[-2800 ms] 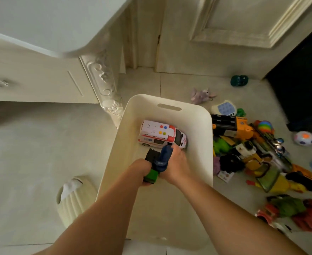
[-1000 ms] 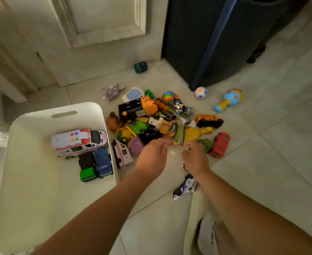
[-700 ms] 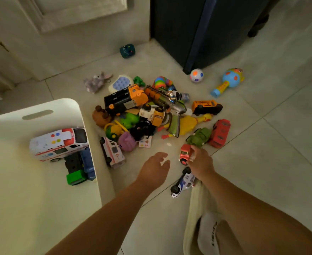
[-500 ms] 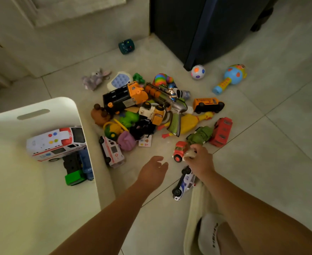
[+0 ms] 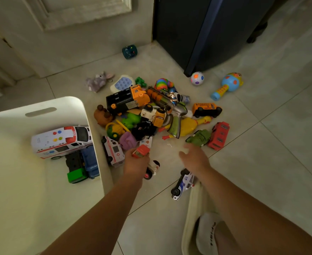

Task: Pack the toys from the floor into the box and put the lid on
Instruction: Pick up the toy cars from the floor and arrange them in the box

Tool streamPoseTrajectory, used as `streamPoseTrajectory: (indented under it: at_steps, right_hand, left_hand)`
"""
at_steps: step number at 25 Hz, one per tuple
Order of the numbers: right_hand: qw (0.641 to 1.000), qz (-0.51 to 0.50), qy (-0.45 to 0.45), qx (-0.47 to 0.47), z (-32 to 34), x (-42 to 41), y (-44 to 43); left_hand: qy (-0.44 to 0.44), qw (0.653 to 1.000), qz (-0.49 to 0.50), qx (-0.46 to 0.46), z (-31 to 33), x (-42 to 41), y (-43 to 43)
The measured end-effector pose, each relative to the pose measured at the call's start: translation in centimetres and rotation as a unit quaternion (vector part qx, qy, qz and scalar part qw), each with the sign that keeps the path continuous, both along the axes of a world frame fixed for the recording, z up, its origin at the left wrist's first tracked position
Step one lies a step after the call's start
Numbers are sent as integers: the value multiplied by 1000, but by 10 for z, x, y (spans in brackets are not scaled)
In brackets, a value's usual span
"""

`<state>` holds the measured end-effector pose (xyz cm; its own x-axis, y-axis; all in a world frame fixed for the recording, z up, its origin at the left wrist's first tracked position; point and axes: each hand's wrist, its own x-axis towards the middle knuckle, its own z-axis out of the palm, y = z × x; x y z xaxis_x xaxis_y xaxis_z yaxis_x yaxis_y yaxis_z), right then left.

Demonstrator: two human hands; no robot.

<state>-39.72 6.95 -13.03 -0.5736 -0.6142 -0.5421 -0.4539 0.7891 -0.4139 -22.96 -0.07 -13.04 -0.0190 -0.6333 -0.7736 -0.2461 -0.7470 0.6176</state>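
Pale tile floor, white panelled door and a dark cabinet at the back. Red car is off the floor, in the left hand, fingers curled round it; mostly covered, so its long axis can't be read for sure. Under that hand a white toy w/ a pink wheel pokes out at 5 o'clock – held or just lying there, can't tell. Box lies at 9 o'clock from the grip, v. near: only its right wall and a small white ambulance just outside that wall sit between. Left hand is clearly the nearer one to the box, so the drop is prob. a short lift over the rim twd 9, no hand-over needed. Inside already: big ambulance, a blue truck and a black-and-green one, all twd the far end. Right hand holds nothing, fingers spread, above the tile; green car at its 12, red bus at 1, police car by the wrist at 7. Rest of the pile at 11–12 of the left hand, ball and rattle further out at 1–2. Lid not in view.
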Motion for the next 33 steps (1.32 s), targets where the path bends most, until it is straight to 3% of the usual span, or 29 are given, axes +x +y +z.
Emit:
streamPoseTrajectory:
  at_steps: [2, 5, 9, 12, 14, 18, 20, 24, 26, 30, 33]
  right_hand:
    - [992, 11, 74, 99, -13, -15, 10]
    - [986, -27, -33, 161, -40, 6, 27]
    - [990, 30, 9, 137, -50, 33, 33]
    - [994, -36, -97, 30, -26, 33, -2]
    - [957, -120, -254, -73, 7, 36, -33]
    - [845, -128, -469, -224, 80, 59, -76]
    - [800, -121, -536, -242, 108, 81, -87]
    - [750, -73, -627, -198, 143, 149, -105]
    - [758, -74, -626, -166, 138, 188, -116]
    - [863, -56, -494, -90, 78, 267, -136]
    - [913, -21, -404, -54, 36, 310, -143]
  left_hand:
    - [6, 1000, 3, 0, 3, 6, 1]
    - [6, 1000, -18, -8, 1, 15, 8]
    - [21, 999, -19, 23, 6, 25, 17]
    - [78, 997, -14, 11, 25, 24, 12]
    - [168, 986, 10, -2, 52, 22, 3]
    - [308, 950, 35, -47, 110, 42, -30]
    - [342, 938, 0, -64, 136, 68, -43]
    - [357, 931, 0, -79, 157, 147, -59]
    - [337, 938, 43, -74, 153, 192, -63]
    - [196, 967, 152, -63, 117, 266, -72]
    - [88, 977, 171, -93, 99, 294, -78]
